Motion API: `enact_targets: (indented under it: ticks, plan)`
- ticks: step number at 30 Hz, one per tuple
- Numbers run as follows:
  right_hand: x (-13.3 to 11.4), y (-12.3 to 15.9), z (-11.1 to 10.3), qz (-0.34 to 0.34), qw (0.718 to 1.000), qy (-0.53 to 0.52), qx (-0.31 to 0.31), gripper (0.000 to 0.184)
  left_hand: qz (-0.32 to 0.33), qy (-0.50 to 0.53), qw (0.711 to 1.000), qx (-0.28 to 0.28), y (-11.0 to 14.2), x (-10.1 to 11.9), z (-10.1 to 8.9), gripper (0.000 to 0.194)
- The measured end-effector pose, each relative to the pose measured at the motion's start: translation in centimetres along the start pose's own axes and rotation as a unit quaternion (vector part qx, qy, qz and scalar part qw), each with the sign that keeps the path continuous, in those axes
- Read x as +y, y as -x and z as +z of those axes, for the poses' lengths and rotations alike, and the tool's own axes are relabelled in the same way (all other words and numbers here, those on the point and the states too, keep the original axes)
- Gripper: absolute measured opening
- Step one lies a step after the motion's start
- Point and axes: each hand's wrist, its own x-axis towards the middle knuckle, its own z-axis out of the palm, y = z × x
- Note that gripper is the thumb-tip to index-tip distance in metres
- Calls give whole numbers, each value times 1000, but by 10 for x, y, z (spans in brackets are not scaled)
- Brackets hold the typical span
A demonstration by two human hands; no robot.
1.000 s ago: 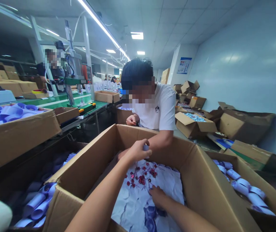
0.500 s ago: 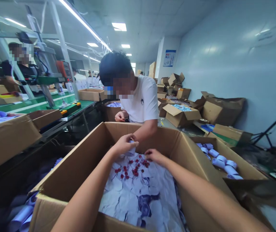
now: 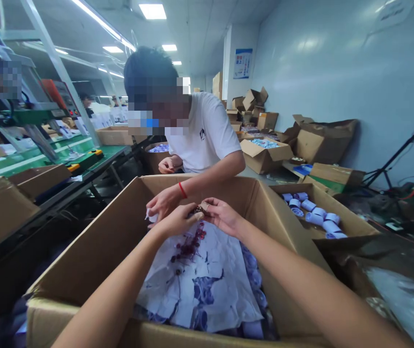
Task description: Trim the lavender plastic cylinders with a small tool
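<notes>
My left hand [image 3: 178,221] and my right hand [image 3: 223,217] meet over a large cardboard box, fingertips pinched together around a small, dark, round part [image 3: 198,209] with a dotted face. Just below them, small red round parts with thin wires [image 3: 188,249] lie in a loose cluster on a torn white sheet [image 3: 228,275]. Through gaps in the sheet, purple cylindrical pieces [image 3: 202,290] show. A co-worker's hand [image 3: 165,200], with a red wrist cord, reaches in beside my left hand and touches something pale that I cannot make out.
The walls of the large cardboard box [image 3: 83,261] surround my forearms. To the right, another box [image 3: 351,227] holds several purple cylinders [image 3: 315,217]. The co-worker [image 3: 207,130] leans over the far edge. At the left runs a green workbench [image 3: 114,153]; a tripod [image 3: 384,166] stands at the right.
My left hand no longer shows the purple cylinder it held; both hands have come together on the small dark part. The co-worker's hand has moved left into view. The camera view has shifted.
</notes>
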Motion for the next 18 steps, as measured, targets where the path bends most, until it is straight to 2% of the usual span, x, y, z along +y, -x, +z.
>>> enact_targets:
  ticks: [3,7,12,14,18]
  plan:
    - [-4,-1,-11,42,986,154,38,19,-10,-1,1000,24,0,3,-6,31]
    - [6,-8,-27,108,939,325,41,14,-31,20,997,62,0,7,-14,31]
    - [46,-3,-34,146,851,504,13,11,-22,17,995,95,-1,4,-16,30]
    - [69,8,-36,172,811,559,18,24,-19,15,995,97,-1,3,-15,29]
    - [111,27,-49,245,732,633,58,84,-28,33,995,87,-1,1,-13,26]
